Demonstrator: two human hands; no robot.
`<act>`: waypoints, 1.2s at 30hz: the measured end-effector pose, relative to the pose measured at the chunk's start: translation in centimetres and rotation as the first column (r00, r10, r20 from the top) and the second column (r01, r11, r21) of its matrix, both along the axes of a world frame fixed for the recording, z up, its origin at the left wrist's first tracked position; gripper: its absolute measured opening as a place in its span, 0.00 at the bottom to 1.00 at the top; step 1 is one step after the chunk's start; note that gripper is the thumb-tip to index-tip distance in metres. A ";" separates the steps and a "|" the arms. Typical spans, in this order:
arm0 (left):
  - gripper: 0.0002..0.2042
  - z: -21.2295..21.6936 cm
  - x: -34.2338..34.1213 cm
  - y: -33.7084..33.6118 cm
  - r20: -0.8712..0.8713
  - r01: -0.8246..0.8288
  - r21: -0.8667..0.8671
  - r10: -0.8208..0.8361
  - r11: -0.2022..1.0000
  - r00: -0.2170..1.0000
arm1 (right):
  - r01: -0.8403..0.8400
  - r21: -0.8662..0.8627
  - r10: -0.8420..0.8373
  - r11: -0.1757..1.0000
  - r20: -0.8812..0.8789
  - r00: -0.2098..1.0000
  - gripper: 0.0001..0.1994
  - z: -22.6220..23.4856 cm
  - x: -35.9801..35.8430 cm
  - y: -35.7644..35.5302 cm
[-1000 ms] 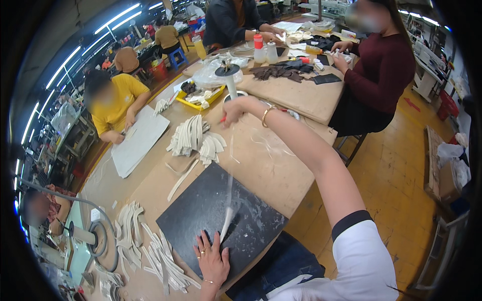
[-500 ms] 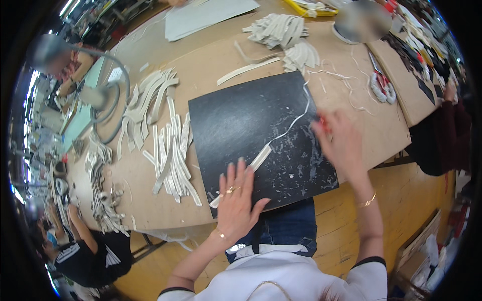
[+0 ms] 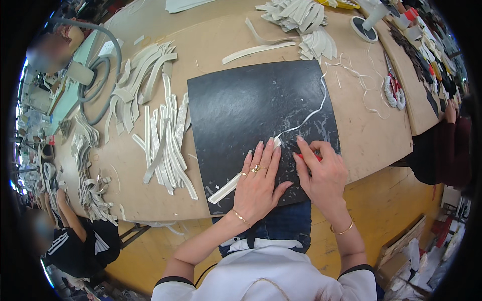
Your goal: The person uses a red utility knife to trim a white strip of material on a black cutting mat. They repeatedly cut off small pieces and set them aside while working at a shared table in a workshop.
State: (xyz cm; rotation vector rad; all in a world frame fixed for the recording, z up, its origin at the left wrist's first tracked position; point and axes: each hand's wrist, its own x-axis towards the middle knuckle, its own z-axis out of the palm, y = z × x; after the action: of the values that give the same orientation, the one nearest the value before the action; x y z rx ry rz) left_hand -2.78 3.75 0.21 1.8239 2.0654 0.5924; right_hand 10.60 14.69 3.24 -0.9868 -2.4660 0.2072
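My left hand (image 3: 257,188) lies flat with its fingers stretched out, pressing a narrow cream strip (image 3: 222,192) onto the black mat (image 3: 236,100). The strip runs slantwise under the fingers, and its lower end shows past them. From its upper end a thin white cord (image 3: 312,115) trails over the mat toward the far right corner. My right hand (image 3: 324,176) is closed around a small red tool (image 3: 304,156) just right of the left hand; most of the tool is hidden by the fingers.
Left of the mat lie bundles of cream strips (image 3: 168,145). Two loose strips (image 3: 258,50) and a fanned stack (image 3: 319,45) lie beyond it. Red-handled scissors (image 3: 394,91) and a cone-shaped spool holder (image 3: 364,29) stand to the right. A grey hose (image 3: 86,103) curls at far left. Other people work at both sides.
My left hand has slid up along the strip toward its corded end. My right hand has come down and left, close to the left hand, with the red tool in it.
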 end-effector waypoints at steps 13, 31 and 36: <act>0.38 -0.1 0.0 0.1 0.005 -0.006 -0.013 0.006 1.000 1.000 | -0.034 0.003 0.034 0.999 0.019 0.999 0.18 -1.0 -1.7 0.1; 0.38 -0.1 0.0 0.1 0.007 -0.002 -0.025 0.002 1.000 1.000 | -0.069 0.090 0.054 0.993 0.162 0.985 0.22 -1.1 -2.2 -0.3; 0.37 -0.1 0.0 0.0 0.000 -0.003 -0.025 0.003 1.000 1.000 | -0.056 0.028 0.051 0.998 0.147 0.988 0.19 -1.9 -2.1 -0.4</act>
State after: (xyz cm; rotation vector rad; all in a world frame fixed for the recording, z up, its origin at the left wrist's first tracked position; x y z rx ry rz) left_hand -2.76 3.77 0.07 1.8071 2.0671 0.5648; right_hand 8.50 14.24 1.36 -0.9537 -2.6229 0.1154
